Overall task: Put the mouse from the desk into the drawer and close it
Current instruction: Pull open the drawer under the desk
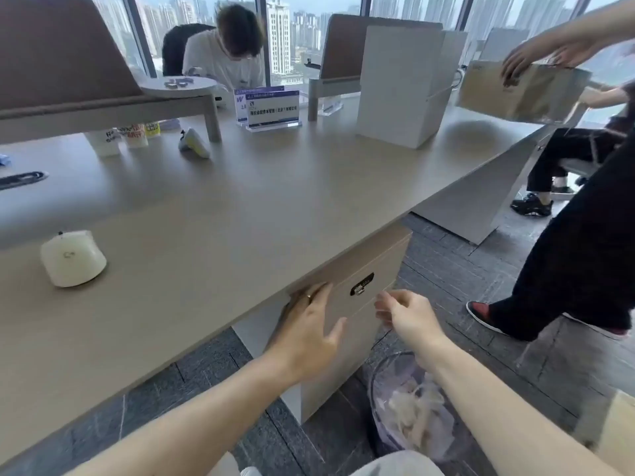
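Mouse [73,258]: white, resting on the table [213,214] at the left of the frame, well apart from both hands. Drawer [357,280]: under the table edge at centre frame, front closed, dark lock plate [361,284] on its face. Left hand [305,334]: fingers spread and released, fingertips touching the upper left corner of the drawer front just under the table edge; grasping nothing. Right hand [407,316]: loosely curled, empty, hovering just beside the right side of the drawer front, below the lock plate; contact cannot be told. Waste bin [409,407]: clear, lined, on the floor at lower centre, under the right forearm. White box [400,85]: upright on the table at upper right.
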A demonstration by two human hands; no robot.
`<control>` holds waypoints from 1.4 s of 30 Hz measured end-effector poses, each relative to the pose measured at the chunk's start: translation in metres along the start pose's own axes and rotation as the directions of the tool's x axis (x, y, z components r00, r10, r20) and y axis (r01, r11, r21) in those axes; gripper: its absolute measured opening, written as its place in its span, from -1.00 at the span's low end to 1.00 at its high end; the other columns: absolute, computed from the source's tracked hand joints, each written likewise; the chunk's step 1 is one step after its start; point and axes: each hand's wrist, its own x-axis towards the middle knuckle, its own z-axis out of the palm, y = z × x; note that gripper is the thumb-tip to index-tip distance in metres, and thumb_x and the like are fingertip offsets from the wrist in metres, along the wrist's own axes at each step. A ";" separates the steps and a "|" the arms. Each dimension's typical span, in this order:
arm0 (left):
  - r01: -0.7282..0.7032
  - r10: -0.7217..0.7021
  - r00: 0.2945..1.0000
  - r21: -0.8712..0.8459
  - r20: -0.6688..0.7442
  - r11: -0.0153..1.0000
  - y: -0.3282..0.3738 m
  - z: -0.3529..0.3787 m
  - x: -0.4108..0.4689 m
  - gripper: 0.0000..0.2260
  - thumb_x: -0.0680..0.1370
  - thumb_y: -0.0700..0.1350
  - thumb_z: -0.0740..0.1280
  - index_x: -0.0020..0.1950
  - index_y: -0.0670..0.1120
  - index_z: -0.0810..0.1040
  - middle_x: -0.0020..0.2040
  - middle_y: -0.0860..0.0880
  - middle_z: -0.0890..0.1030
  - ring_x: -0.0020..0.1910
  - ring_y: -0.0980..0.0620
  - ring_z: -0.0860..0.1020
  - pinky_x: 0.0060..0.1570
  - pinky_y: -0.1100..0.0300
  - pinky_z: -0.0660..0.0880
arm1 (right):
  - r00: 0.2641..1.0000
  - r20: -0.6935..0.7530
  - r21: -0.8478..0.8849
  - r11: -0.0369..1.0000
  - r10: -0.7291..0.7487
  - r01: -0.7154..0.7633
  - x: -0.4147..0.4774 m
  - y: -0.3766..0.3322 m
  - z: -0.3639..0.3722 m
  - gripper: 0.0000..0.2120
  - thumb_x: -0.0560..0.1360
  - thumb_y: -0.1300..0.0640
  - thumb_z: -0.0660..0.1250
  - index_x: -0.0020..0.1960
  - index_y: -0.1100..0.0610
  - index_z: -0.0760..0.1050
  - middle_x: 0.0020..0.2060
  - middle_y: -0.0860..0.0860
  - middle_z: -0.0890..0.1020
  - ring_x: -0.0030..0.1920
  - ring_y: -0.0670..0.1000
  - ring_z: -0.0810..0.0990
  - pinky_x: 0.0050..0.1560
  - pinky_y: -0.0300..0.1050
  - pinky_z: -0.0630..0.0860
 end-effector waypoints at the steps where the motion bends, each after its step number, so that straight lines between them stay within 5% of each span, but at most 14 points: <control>1: 0.009 -0.008 1.000 0.063 -0.009 0.998 -0.003 0.002 0.008 -0.39 0.63 0.10 0.20 0.63 -0.02 0.07 0.61 0.04 0.18 0.58 0.03 0.11 0.56 0.03 0.11 | 0.999 0.003 0.030 0.999 0.039 -0.039 0.008 0.006 0.006 -0.82 0.61 0.12 0.30 0.07 0.22 0.59 -0.11 0.09 0.72 -0.11 0.09 0.70 0.14 0.11 0.63; 4: 0.031 -0.018 0.998 0.229 -0.059 0.973 -0.008 0.009 0.029 -0.46 0.65 0.04 0.13 0.61 -0.05 0.12 0.60 0.00 0.18 0.57 -0.02 0.13 0.54 -0.01 0.10 | 0.988 -0.006 0.103 0.982 0.157 -0.156 0.030 0.014 0.023 -0.75 0.59 0.17 0.32 0.15 0.33 0.58 -0.13 0.16 0.71 -0.20 0.13 0.67 0.10 0.11 0.65; 9: -0.033 0.080 0.988 0.323 -0.133 0.946 -0.014 0.015 0.039 -0.45 0.56 -0.25 0.18 0.56 0.00 0.25 0.52 0.11 0.26 0.47 0.03 0.23 0.43 0.16 0.16 | 0.954 0.047 0.283 0.912 0.295 -0.296 0.059 0.016 0.042 -0.69 0.57 0.19 0.38 0.20 0.39 0.50 -0.25 0.15 0.62 -0.37 0.03 0.61 -0.45 -0.28 0.60; 12: -0.062 0.119 0.982 0.351 -0.145 0.934 -0.016 0.016 0.039 -0.31 0.46 -0.36 0.20 0.57 0.02 0.22 0.53 0.13 0.24 0.47 0.05 0.22 0.41 0.21 0.15 | 0.943 0.069 0.370 0.870 0.325 -0.326 0.070 0.020 0.051 -0.70 0.58 0.24 0.35 0.22 0.43 0.51 -0.31 0.15 0.56 -0.40 0.03 0.56 -0.48 -0.29 0.59; 17: -0.032 0.098 0.981 0.355 -0.169 0.934 -0.011 0.014 0.041 -0.25 0.39 -0.44 0.25 0.53 0.04 0.28 0.49 0.15 0.29 0.41 0.06 0.28 0.37 0.22 0.21 | 0.939 0.117 0.423 0.839 0.322 -0.341 0.079 0.024 0.055 -0.93 0.65 0.24 0.23 0.02 0.24 0.43 -0.34 0.11 0.47 -0.39 0.01 0.44 -0.54 -0.28 0.53; 21: -0.044 0.108 0.981 0.361 -0.158 0.931 -0.008 0.012 0.041 -0.30 0.41 -0.42 0.26 0.49 0.04 0.32 0.48 0.13 0.31 0.40 0.03 0.31 0.37 0.16 0.26 | 0.967 0.082 0.381 0.888 0.243 -0.255 0.079 0.034 0.057 -0.74 0.64 0.20 0.21 -0.23 0.15 0.43 -0.36 0.07 0.47 -0.39 0.01 0.40 -0.38 -0.18 0.43; 27: -0.034 0.109 0.976 0.359 -0.190 0.933 -0.006 0.011 0.041 -0.33 0.44 -0.45 0.17 0.49 0.05 0.35 0.47 0.12 0.33 0.37 0.01 0.32 0.36 0.16 0.29 | 0.972 0.029 0.426 0.877 0.233 -0.223 0.064 0.040 0.049 -0.72 0.63 0.24 0.20 -0.26 0.16 0.42 -0.41 0.07 0.44 -0.42 0.02 0.37 -0.37 -0.14 0.37; 33: -0.031 0.110 0.975 0.380 -0.191 0.925 -0.008 0.015 0.038 -0.22 0.38 -0.52 0.23 0.52 0.03 0.33 0.47 0.10 0.34 0.35 0.00 0.33 0.34 0.17 0.32 | 0.980 -0.009 0.385 0.905 0.199 -0.180 0.022 0.065 -0.005 -0.70 0.64 0.28 0.15 -0.26 0.21 0.43 -0.37 0.13 0.51 -0.36 0.05 0.46 -0.28 -0.11 0.51; 37: -0.006 0.090 0.978 0.403 -0.190 0.915 -0.005 0.017 0.038 -0.24 0.41 -0.51 0.23 0.54 0.02 0.31 0.47 0.08 0.34 0.37 -0.03 0.33 0.35 0.11 0.33 | 0.974 -0.054 0.392 0.902 0.218 -0.181 -0.002 0.079 -0.033 -0.72 0.63 0.28 0.17 -0.25 0.24 0.45 -0.37 0.15 0.53 -0.38 0.06 0.49 -0.43 -0.20 0.57; 42: 0.011 0.083 0.979 0.448 -0.188 0.894 -0.003 0.021 0.037 -0.25 0.39 -0.51 0.23 0.52 0.00 0.34 0.48 0.06 0.35 0.35 -0.05 0.35 0.34 0.05 0.36 | 0.961 -0.065 0.443 0.871 0.268 -0.212 -0.030 0.097 -0.065 -0.80 0.65 0.22 0.18 -0.05 0.28 0.53 -0.32 0.13 0.56 -0.32 0.05 0.53 -0.02 0.17 0.67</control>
